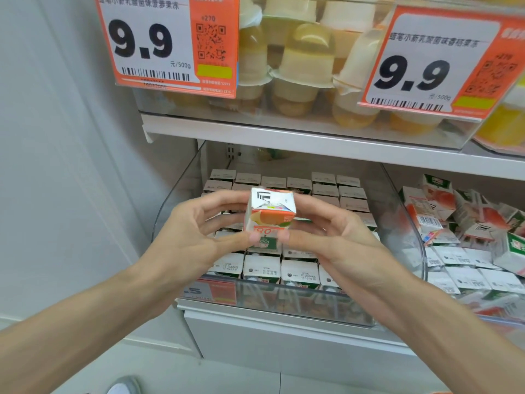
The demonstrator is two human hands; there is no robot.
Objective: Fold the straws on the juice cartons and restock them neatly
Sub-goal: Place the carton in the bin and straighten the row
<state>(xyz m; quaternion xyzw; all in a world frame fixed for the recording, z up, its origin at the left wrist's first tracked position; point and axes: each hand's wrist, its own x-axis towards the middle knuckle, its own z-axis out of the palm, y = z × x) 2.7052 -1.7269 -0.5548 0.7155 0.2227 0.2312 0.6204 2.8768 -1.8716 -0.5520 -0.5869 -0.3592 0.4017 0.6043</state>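
Note:
A small orange and white juice carton is held up in front of the lower shelf, its folded end facing me. My left hand grips its left side and my right hand its right side, with both thumbs pressing on the front face. I cannot make out its straw. Behind and below it, several cartons stand in neat rows inside a clear plastic bin.
To the right, a second compartment holds several cartons lying in a loose jumble. The white shelf board above carries jelly cups and two orange 9.9 price tags. A pale wall stands at the left.

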